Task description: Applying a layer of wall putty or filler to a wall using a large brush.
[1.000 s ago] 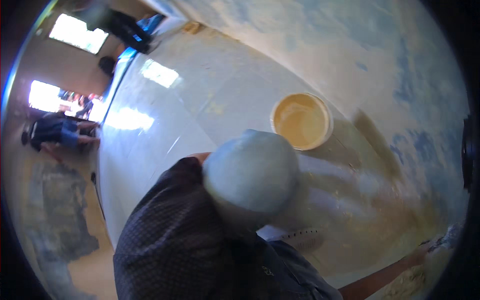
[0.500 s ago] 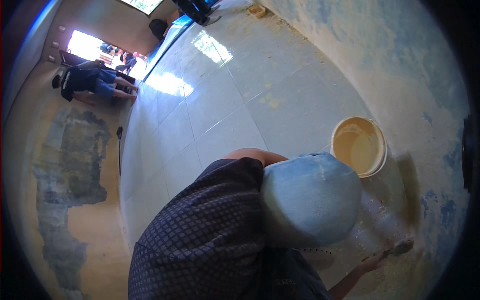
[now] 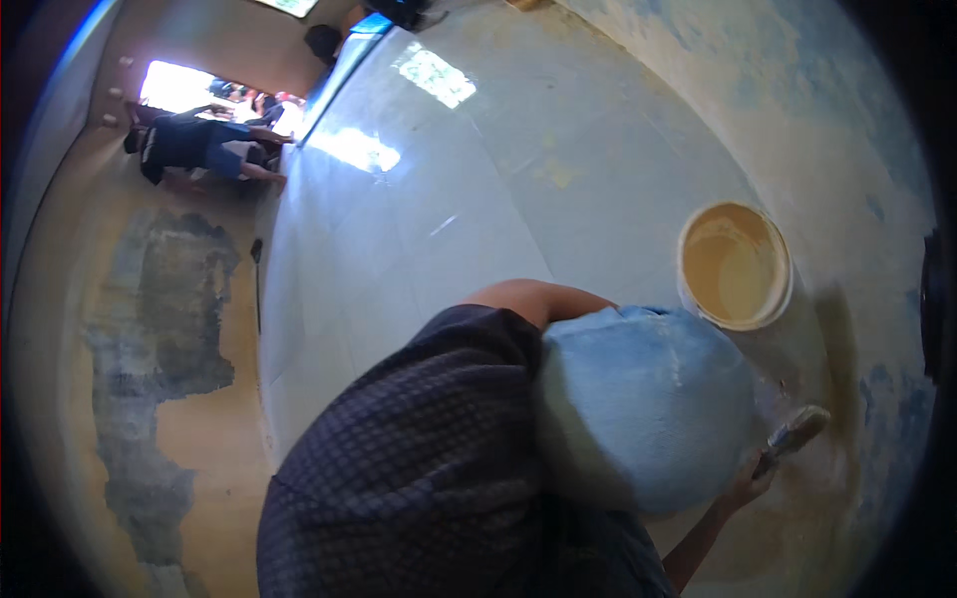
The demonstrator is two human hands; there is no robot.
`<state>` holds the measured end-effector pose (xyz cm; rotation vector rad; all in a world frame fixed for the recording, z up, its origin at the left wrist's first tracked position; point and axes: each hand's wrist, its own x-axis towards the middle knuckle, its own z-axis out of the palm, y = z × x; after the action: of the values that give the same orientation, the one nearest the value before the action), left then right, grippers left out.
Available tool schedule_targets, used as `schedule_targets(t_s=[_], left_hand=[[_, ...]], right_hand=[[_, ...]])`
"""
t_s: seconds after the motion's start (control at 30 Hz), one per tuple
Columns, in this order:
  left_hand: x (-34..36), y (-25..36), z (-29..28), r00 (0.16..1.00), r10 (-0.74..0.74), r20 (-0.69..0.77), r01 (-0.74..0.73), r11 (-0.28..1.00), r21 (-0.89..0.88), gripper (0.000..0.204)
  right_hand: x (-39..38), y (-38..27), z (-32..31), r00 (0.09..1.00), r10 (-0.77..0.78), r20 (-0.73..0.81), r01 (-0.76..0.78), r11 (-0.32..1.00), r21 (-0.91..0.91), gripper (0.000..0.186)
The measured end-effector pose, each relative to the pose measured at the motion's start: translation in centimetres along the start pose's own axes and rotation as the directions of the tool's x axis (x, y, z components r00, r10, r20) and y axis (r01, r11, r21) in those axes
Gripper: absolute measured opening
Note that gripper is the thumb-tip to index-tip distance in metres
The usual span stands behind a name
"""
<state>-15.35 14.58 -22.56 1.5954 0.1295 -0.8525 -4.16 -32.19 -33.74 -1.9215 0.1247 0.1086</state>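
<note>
My right hand comes in at the lower right, closed round the dark handle of a brush. Its head is pale and points up and right, beside the base of the patchy wall. A dark patterned sleeve fills the lower middle. Bare skin of my left arm shows at its end and passes behind a rounded light-blue cloth shape, seemingly a knee. That shape hides my left hand. Beyond it, by the wall, stands a white bucket holding a cream-coloured liquid.
Pale glossy floor tiles spread across the middle. Along the right runs a wall with flaking blue paint. Grey patches mark the left wall. Another person bends near the bright opening at upper left; dark clothing shows at the top edge.
My right hand has raised the brush upward in the picture, toward the bucket, and its head now tilts up. The scene has shifted right. The other person has changed posture.
</note>
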Motion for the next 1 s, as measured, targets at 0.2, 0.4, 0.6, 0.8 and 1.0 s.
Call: schedule_targets(t_s=[0.2, 0.4, 0.6, 0.8, 1.0], left_hand=[[15.1, 7.6, 5.1, 0.895, 0.175, 0.411, -0.116, 0.980, -0.164, 0.020], [14.0, 24.4, 2.1, 0.696, 0.578, 0.427, -0.400, 0.805, -0.437, 0.058], [13.0, 26.4, 2.1, 0.484, 0.869, 0.101, -0.459, 0.350, -0.817, 0.087], [11.4, 26.5, 2.1, 0.384, 0.908, 0.169, -0.378, 0.322, -0.868, 0.079], [11.5, 26.0, 2.0, 0.358, 0.907, 0.223, -0.410, 0.367, -0.835, 0.069]], right_hand=[[-0.3, -3.8, 3.6, 0.958, 0.288, 0.002, -0.287, 0.952, 0.105, 0.011], [-0.4, -3.4, 2.2, 0.948, 0.302, -0.099, -0.222, 0.852, 0.475, 0.010], [-1.4, -1.8, 1.7, 0.969, 0.197, -0.147, -0.118, 0.897, 0.427, 0.006], [-1.4, -2.5, 1.9, 0.977, 0.197, -0.085, -0.148, 0.907, 0.395, 0.007], [-1.8, -3.7, 2.2, 0.946, 0.324, -0.024, -0.280, 0.848, 0.450, 0.008]])
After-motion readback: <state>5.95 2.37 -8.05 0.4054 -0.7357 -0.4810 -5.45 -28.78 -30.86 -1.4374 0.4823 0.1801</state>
